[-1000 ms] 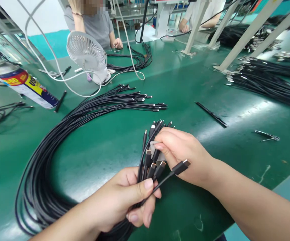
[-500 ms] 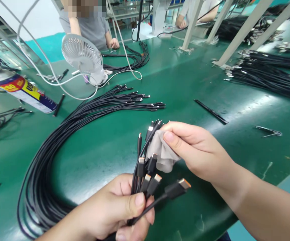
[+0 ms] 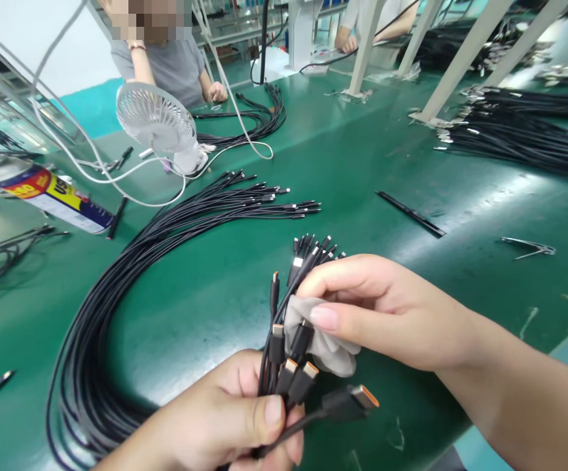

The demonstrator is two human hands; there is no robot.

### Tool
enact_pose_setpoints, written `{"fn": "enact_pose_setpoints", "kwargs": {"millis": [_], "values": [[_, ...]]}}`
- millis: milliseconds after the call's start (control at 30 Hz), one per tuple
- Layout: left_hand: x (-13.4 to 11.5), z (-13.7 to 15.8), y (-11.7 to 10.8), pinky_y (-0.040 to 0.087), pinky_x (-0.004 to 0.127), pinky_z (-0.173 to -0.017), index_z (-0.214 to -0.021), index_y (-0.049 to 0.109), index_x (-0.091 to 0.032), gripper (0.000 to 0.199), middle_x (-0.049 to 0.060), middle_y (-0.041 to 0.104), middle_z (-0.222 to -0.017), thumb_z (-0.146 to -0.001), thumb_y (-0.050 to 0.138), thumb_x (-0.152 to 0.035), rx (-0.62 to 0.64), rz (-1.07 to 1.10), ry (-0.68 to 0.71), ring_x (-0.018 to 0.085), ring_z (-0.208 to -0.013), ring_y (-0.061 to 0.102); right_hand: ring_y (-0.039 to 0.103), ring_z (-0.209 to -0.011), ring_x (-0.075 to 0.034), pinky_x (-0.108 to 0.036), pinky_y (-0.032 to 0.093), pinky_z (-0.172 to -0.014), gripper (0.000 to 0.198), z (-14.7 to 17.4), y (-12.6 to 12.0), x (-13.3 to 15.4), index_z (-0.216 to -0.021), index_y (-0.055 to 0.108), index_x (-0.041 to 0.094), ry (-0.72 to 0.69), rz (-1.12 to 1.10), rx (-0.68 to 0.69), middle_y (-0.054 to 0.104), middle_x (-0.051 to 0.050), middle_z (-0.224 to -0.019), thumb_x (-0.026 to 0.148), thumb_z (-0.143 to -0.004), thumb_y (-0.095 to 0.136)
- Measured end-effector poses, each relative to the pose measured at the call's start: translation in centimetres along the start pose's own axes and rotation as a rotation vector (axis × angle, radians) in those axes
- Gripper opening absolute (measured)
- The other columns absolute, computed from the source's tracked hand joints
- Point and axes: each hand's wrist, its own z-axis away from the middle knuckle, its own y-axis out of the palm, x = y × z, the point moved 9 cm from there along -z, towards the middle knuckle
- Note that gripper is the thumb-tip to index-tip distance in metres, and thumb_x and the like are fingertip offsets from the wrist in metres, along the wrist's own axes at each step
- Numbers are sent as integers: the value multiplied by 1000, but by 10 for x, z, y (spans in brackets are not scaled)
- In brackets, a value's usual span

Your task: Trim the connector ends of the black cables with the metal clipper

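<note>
My left hand (image 3: 245,412) is closed around a bunch of black USB-C cables (image 3: 277,347). Their plugs fan out above the thumb, and several show orange inside the metal tip. One plug (image 3: 350,402) sticks out to the right, apart from the others. Pinched in my right hand (image 3: 377,307) is a crumpled grey cloth (image 3: 320,340), pressed against the upper plugs of the bunch. The cloth partly covers one black plug. Just behind my right fingers, more small plug ends (image 3: 311,245) show.
A big curved bundle of black cables (image 3: 102,314) lies on the green table (image 3: 205,281) to the left. Beyond it stand a white fan (image 3: 156,118) and a tilted spray can (image 3: 53,196). Tweezers (image 3: 529,246) and a black strip (image 3: 409,212) lie right. A person (image 3: 161,72) sits opposite.
My right hand has moved down with the cloth, from the upper part of the bunch to the plugs nearer my left hand. My left hand keeps its hold on the cables.
</note>
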Motion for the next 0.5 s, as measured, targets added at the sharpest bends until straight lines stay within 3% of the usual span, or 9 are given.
{"fn": "enact_pose_setpoints", "kwargs": {"millis": [100,200,367,500], "values": [[1,-1,2,12,18,-28,-73,66,-12,41,-5,50,-41,-83,74,-51,11,-32,-24,2,-26,25,61,-60,-13,-23,50,-55,17,1,-8,6,-86,70,14,-28,-7,-19,66,-3,-69,25,-90,57],[1,-3,4,13,19,-29,-62,61,-13,47,-5,46,-38,-85,71,-53,32,-65,-30,2,-26,25,67,-74,-14,-22,53,-64,16,1,-15,5,-89,74,15,-27,-40,-21,73,-4,-82,13,-82,59],[3,-5,-2,11,20,-28,-73,67,-11,46,-3,52,-43,-79,76,-56,-16,-72,-37,3,-26,27,66,-74,-11,-21,52,-65,11,-3,-8,-4,-93,69,15,13,-73,84,71,-2,-85,12,-82,68],[2,-5,-2,14,18,-29,-79,67,-13,40,-3,56,-46,-82,76,-51,5,-57,-8,3,-27,30,64,-71,-9,-20,52,-66,14,-7,-11,-13,-86,63,15,45,-60,53,68,-1,-81,20,-83,76]]}}
